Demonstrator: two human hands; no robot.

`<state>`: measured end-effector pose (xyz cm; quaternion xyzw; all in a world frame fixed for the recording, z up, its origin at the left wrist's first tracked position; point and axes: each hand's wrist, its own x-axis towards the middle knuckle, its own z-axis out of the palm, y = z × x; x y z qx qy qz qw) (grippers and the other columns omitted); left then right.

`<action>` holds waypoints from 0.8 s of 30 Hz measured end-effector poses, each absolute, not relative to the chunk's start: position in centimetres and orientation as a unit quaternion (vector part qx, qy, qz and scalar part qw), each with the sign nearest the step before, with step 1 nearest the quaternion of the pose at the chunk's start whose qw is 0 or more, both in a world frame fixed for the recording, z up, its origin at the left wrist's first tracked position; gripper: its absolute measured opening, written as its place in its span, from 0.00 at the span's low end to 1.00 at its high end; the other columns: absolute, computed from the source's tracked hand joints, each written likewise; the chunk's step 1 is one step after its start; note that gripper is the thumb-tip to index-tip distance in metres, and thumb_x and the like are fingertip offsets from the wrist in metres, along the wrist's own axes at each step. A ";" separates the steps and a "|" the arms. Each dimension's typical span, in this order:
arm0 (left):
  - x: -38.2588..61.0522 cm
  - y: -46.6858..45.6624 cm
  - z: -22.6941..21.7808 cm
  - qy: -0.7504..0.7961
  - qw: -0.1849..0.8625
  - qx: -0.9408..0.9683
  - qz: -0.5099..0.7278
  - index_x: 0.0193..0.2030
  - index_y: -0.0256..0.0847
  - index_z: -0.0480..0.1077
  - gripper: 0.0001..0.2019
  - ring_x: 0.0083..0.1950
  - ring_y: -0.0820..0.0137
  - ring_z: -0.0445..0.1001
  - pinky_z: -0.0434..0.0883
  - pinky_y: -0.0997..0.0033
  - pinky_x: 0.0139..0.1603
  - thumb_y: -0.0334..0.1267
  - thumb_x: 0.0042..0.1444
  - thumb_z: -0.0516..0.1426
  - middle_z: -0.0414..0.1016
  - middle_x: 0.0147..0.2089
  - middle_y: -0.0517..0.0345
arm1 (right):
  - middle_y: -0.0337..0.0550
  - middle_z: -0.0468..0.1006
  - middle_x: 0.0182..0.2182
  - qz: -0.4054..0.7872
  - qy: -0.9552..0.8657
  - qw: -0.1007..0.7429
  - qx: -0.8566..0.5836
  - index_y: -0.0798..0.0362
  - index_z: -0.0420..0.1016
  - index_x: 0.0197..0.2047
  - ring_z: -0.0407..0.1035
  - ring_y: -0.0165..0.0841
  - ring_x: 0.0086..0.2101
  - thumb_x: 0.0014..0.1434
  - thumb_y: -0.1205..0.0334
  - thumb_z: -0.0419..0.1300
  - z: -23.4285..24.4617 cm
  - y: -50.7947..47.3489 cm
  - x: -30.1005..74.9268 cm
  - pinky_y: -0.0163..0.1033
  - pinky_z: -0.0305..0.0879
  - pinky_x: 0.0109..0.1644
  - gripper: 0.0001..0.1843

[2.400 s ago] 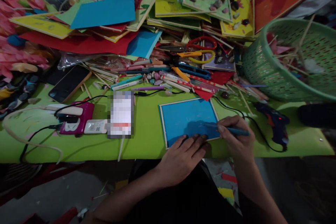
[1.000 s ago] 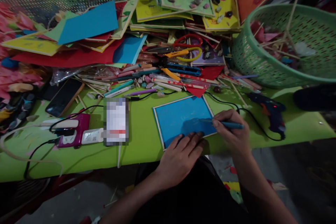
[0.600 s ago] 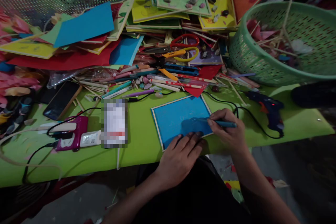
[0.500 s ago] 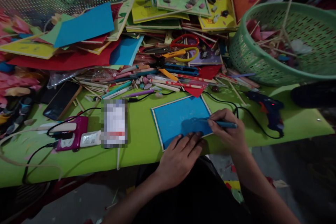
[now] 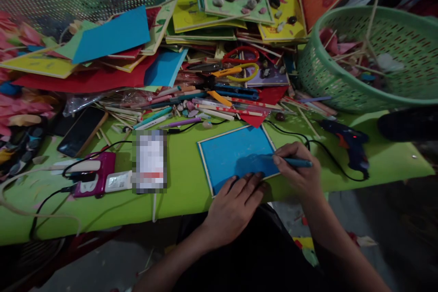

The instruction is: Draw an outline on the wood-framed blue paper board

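While left hand rests flat on blue board, right hand grips pen sideways, tip leftward.

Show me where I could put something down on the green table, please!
There's a bare strip of table between the lit screen and the blue board. Another bare patch lies right of the glue gun, toward the table's corner. Along the back it's crowded: papers, pens, scissors and a basket.

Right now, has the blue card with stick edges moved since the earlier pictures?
No, the blue card stays in place, judged against the glue gun.
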<state>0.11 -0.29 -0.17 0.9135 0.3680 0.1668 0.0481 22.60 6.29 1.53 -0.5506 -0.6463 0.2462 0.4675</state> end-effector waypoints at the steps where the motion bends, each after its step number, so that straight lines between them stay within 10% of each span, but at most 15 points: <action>1: 0.1 -0.3 -0.2 0.369 0.049 0.913 0.166 0.70 0.43 0.69 0.20 0.72 0.63 0.66 0.64 0.59 0.69 0.39 0.74 0.56 0.66 0.77 0.57 | 0.38 0.77 0.28 0.244 -0.638 0.479 -0.551 0.48 0.75 0.34 0.72 0.33 0.27 0.62 0.61 0.68 1.5 6.3 22.7 0.38 0.67 0.30 0.06; 24: 0.1 -0.3 -0.1 0.372 0.051 0.913 0.158 0.70 0.44 0.69 0.21 0.71 0.63 0.66 0.63 0.58 0.70 0.39 0.74 0.55 0.66 0.77 0.59 | 0.36 0.75 0.27 0.240 -0.641 0.450 -0.573 0.48 0.74 0.33 0.68 0.31 0.25 0.63 0.62 0.66 1.3 6.2 22.7 0.37 0.63 0.29 0.06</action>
